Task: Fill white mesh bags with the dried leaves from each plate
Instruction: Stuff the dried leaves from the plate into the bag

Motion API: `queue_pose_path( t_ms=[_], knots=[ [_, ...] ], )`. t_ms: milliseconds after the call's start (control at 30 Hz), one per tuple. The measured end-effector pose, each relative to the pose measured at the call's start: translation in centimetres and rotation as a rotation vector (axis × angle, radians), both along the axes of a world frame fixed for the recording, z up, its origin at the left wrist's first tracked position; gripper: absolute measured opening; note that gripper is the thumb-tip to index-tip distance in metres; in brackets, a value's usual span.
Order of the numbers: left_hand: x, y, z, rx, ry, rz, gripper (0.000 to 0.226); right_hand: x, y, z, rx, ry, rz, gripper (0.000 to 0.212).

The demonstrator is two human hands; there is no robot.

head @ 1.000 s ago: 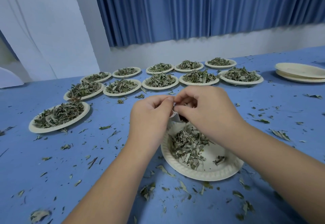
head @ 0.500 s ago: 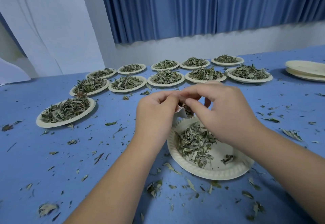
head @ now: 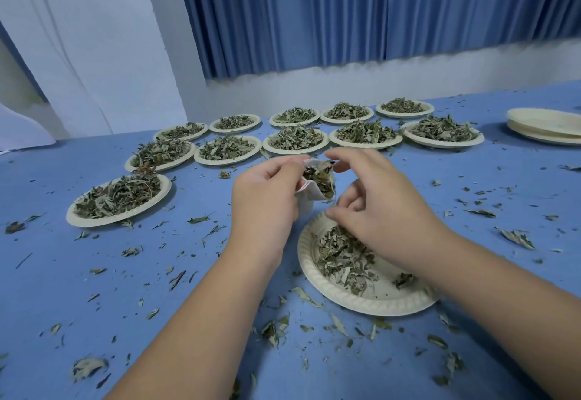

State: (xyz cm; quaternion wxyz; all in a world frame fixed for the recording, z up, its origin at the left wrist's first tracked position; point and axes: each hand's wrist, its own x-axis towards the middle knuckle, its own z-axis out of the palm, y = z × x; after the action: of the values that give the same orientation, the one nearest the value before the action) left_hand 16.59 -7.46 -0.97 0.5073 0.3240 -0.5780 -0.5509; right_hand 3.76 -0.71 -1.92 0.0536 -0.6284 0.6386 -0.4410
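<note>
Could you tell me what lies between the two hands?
In the head view, the white mesh bag, held by the left hand, with leaves inside.

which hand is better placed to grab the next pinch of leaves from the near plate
Right. The right hand hovers, apparently empty, directly over the near plate and its leaves, while the left hand grips the white mesh bag, holding its mouth open.

R hand (head: 380, 208) now pulled off mesh bag (head: 309, 192), fingers apart. Bag mouth now open, leaves (head: 317, 177) inside showing. L hand (head: 267, 198) lifted bag slightly.
</note>
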Motion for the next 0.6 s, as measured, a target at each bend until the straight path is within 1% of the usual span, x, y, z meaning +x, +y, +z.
queue_pose_path(
  t_ms=[100, 267, 333, 467, 600],
  knots=[
    [-0.03, -0.01, -0.03, -0.011, -0.014, 0.005, 0.017, -0.29, 0.25, 0.3, -0.074, -0.095, -0.004, 0.046],
    [-0.2, 0.17, -0.03, -0.036, -0.055, 0.001, 0.017, -0.45, 0.34, 0.72, -0.12, -0.203, -0.022, 0.031],
    [-0.25, 0.23, -0.1, -0.04, -0.062, -0.006, 0.018, -0.39, 0.42, 0.8, -0.134, -0.188, -0.021, 0.027],
    [-0.47, 0.35, -0.11, -0.046, -0.097, -0.02, 0.017, -0.24, 0.53, 0.96, -0.147, -0.076, -0.03, 0.022],
    [-0.76, 0.6, -0.09, -0.03, -0.11, -0.066, 0.018, -0.13, 0.34, 1.01, -0.18, -0.014, -0.062, 0.018]
  ],
)
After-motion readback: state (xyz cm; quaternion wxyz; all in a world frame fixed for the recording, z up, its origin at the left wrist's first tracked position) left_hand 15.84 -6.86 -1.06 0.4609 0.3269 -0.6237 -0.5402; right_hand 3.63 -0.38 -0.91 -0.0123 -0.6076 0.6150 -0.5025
